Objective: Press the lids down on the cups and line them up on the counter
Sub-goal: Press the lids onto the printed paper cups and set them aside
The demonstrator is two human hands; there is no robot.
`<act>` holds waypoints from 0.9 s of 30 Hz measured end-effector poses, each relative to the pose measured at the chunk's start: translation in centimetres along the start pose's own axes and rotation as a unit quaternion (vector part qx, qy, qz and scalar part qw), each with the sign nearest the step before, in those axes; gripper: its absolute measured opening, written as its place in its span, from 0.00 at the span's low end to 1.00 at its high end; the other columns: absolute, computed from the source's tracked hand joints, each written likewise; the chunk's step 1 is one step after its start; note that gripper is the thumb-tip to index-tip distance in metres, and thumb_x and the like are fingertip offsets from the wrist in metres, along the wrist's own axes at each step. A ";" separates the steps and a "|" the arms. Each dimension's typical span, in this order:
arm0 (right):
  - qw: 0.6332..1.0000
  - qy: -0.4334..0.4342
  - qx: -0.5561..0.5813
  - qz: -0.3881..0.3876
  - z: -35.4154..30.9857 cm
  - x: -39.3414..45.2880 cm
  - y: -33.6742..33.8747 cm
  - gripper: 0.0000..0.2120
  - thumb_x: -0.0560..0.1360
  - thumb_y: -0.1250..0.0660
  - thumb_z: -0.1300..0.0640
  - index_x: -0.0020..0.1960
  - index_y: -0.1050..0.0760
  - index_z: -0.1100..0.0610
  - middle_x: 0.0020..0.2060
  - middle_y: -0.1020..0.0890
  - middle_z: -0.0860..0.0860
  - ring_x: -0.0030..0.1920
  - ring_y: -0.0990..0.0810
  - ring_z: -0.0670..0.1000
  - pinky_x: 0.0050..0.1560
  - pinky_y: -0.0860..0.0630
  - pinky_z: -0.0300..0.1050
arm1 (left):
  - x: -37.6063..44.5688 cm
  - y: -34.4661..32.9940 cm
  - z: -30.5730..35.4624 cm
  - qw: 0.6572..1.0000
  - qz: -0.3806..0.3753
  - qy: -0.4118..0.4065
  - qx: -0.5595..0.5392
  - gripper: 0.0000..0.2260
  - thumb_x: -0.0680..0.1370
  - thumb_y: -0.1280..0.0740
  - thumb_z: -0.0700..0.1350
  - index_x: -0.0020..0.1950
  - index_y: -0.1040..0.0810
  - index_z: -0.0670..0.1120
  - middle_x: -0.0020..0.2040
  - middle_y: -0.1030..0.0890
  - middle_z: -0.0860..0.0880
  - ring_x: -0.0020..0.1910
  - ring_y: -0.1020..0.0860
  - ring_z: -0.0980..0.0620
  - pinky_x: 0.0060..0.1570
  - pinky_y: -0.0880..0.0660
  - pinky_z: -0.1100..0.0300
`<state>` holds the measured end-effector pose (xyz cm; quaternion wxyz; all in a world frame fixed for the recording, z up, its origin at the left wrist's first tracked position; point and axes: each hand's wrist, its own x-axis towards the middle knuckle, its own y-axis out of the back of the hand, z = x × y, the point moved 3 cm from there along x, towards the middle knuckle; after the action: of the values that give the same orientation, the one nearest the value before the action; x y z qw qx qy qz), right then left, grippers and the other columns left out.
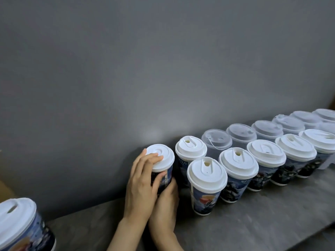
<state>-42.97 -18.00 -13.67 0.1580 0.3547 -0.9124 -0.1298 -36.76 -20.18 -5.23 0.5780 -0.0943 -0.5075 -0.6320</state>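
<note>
A printed paper cup (168, 175) with a white lid (164, 154) stands at the left end of the back row on the grey counter (253, 220). My left hand (139, 183) has its fingers on top of the lid and its thumb on the cup's side. My right hand (165, 201) grips the cup's lower part from the front. To the right stand two rows of lidded cups: printed ones with white lids, the closest (206, 174) in front, and several translucent ones (216, 142) behind.
Another lidded printed cup (18, 225) stands apart at the bottom left corner. A grey wall (145, 69) runs directly behind the rows. The counter's front edge shows at the lower right.
</note>
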 end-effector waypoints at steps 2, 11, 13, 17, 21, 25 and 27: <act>1.000 -0.011 -0.011 -0.012 0.3 0.3 -0.2 0.25 0.79 0.38 0.51 0.72 0.36 0.59 0.63 0.24 0.57 0.63 0.24 0.56 0.59 0.27 0.48 | 0.3 -0.2 -0.1 1.000 0.006 0.019 0.001 0.22 0.72 0.25 0.37 0.62 0.26 0.47 0.64 0.32 0.64 0.72 0.38 0.63 0.68 0.41 0.71; 0.999 -0.027 -0.029 -0.018 0.2 0.7 -0.4 0.36 0.74 0.50 0.39 0.75 0.39 0.59 0.68 0.26 0.58 0.66 0.26 0.57 0.63 0.28 0.52 | 0.4 -1.0 -0.3 0.999 0.019 0.020 0.023 0.21 0.71 0.25 0.38 0.62 0.26 0.45 0.63 0.24 0.54 0.71 0.33 0.55 0.68 0.38 0.67; 0.999 -0.033 -0.024 -0.013 0.2 0.6 -0.3 0.35 0.74 0.50 0.40 0.75 0.39 0.60 0.68 0.27 0.58 0.67 0.26 0.57 0.63 0.28 0.52 | 0.4 -1.0 -0.4 1.000 0.022 0.014 0.017 0.21 0.72 0.25 0.38 0.63 0.25 0.44 0.64 0.25 0.53 0.71 0.33 0.55 0.69 0.37 0.64; 0.998 -0.028 -0.048 -0.006 0.4 0.4 -0.4 0.27 0.78 0.39 0.50 0.74 0.38 0.61 0.65 0.27 0.59 0.65 0.26 0.59 0.62 0.28 0.52 | 0.3 -0.9 -0.6 1.000 0.019 0.014 0.006 0.21 0.71 0.25 0.37 0.63 0.25 0.44 0.64 0.25 0.51 0.71 0.33 0.54 0.69 0.36 0.62; 0.998 -0.030 -0.058 -0.001 0.4 0.3 -0.4 0.26 0.78 0.37 0.52 0.72 0.36 0.62 0.63 0.27 0.60 0.64 0.26 0.60 0.61 0.27 0.51 | 0.4 -1.0 -0.8 1.000 0.013 0.014 0.004 0.21 0.72 0.25 0.37 0.63 0.25 0.43 0.64 0.25 0.51 0.71 0.33 0.54 0.69 0.36 0.62; 0.997 -0.032 -0.068 -0.010 0.4 -0.2 -0.2 0.27 0.77 0.32 0.59 0.72 0.36 0.65 0.63 0.28 0.61 0.65 0.27 0.62 0.62 0.28 0.51 | 0.3 -0.7 -0.8 1.000 0.005 0.008 -0.011 0.25 0.72 0.25 0.39 0.67 0.28 0.46 0.69 0.28 0.51 0.74 0.36 0.54 0.72 0.40 0.64; 0.997 -0.033 -0.062 -0.015 0.3 -0.5 0.1 0.27 0.75 0.32 0.63 0.71 0.36 0.67 0.62 0.28 0.63 0.64 0.27 0.63 0.62 0.29 0.52 | 0.0 0.0 -0.7 1.000 0.008 0.009 -0.018 0.27 0.74 0.28 0.42 0.71 0.32 0.48 0.73 0.32 0.53 0.77 0.40 0.53 0.73 0.42 0.63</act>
<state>-42.84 -17.51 -14.03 0.1475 0.3532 -0.9019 -0.2001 -36.44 -20.71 -5.59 0.5861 -0.1031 -0.4903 -0.6368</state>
